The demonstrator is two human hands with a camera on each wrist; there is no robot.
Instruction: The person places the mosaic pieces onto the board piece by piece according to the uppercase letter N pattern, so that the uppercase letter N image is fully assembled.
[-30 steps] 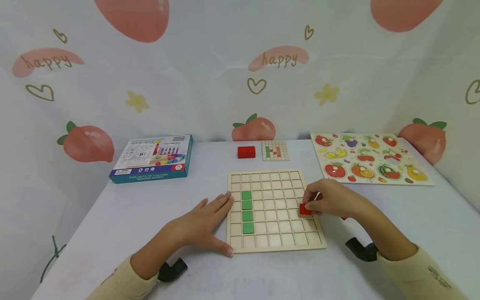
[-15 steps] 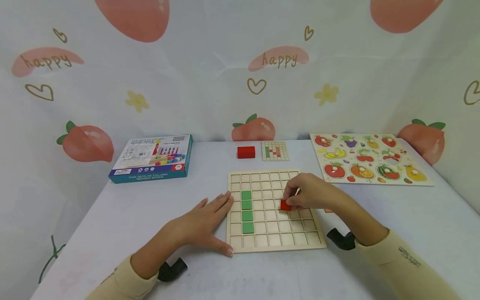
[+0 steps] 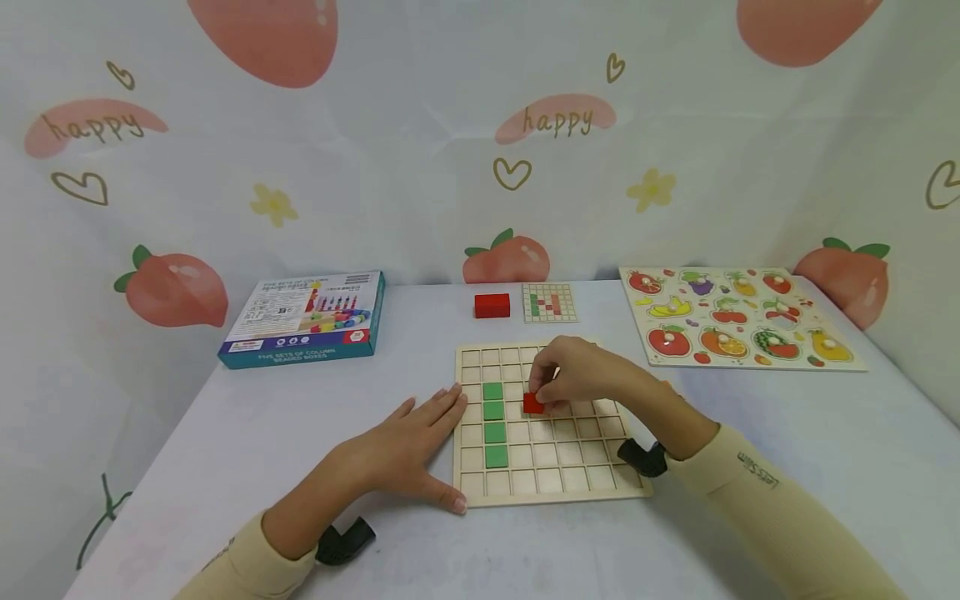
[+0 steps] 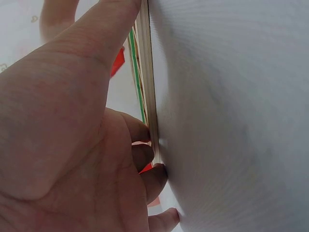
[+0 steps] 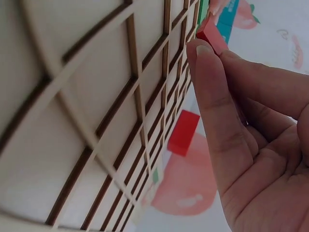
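A wooden grid board (image 3: pixel 555 503) lies on the table with a column of several green tiles (image 3: pixel 495 432) near its left side. My right hand (image 3: pixel 581 372) pinches a red piece (image 3: pixel 533 403) between thumb and fingers over the board, to the right of the green column; in the right wrist view the red piece (image 5: pixel 212 36) shows at the fingertips. Whether it touches the board I cannot tell. Fingers spread, my left hand (image 3: pixel 401 450) rests on the table and against the board's left edge. The left wrist view shows the hand (image 4: pixel 82 111) beside the board's edge (image 4: pixel 148 72).
Behind the board are a red block (image 3: pixel 492 306) and a small patterned grid card (image 3: pixel 550 302). A boxed bead set (image 3: pixel 303 319) lies at the back left, a fruit puzzle board (image 3: pixel 738 317) at the back right. A patterned cloth (image 3: pixel 420 125) hangs behind the table.
My right hand has moved left across the board from its right edge, carrying the red piece towards the green column. The left hand has stayed in place.
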